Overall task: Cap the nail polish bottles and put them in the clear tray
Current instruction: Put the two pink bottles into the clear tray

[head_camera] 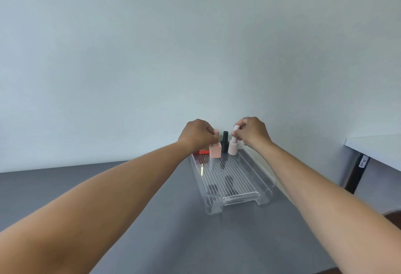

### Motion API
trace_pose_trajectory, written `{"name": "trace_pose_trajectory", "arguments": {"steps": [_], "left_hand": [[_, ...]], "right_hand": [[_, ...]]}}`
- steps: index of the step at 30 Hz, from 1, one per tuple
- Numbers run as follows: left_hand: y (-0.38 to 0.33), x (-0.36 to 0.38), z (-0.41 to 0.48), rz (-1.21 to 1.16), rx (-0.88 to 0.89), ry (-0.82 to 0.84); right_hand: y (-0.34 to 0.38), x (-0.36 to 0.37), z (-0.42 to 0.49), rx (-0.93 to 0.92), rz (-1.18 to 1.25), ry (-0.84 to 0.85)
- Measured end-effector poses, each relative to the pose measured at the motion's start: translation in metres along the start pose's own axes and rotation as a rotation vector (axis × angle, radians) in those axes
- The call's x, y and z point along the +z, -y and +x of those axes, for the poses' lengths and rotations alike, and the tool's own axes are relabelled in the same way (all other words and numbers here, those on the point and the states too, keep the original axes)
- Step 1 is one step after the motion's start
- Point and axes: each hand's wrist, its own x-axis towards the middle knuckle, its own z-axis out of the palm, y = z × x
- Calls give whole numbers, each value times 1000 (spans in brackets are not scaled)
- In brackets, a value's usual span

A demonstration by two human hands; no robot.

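Observation:
A clear ribbed tray lies lengthwise on the grey table. At its far end stand three capped bottles: a peach square bottle, a black bottle behind it, and a pale pink round bottle. My left hand pinches the cap of the peach bottle. The fingers of my right hand are closed on the pale pink bottle's cap. A red bottle shows partly behind my left wrist, at the tray's far left corner.
The grey table runs up to a pale wall. A white tabletop with a dark leg stands at the right, and the grey table's right edge runs close beside the tray.

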Motion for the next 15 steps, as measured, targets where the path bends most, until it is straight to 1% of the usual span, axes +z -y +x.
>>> {"name": "trace_pose_trajectory", "arguments": {"steps": [6, 15], "left_hand": [[11, 29, 38, 51, -45, 14], [22, 47, 55, -11, -132, 62]], "right_hand": [[-19, 28, 30, 28, -61, 22], [-39, 43, 48, 8, -120, 56]]}}
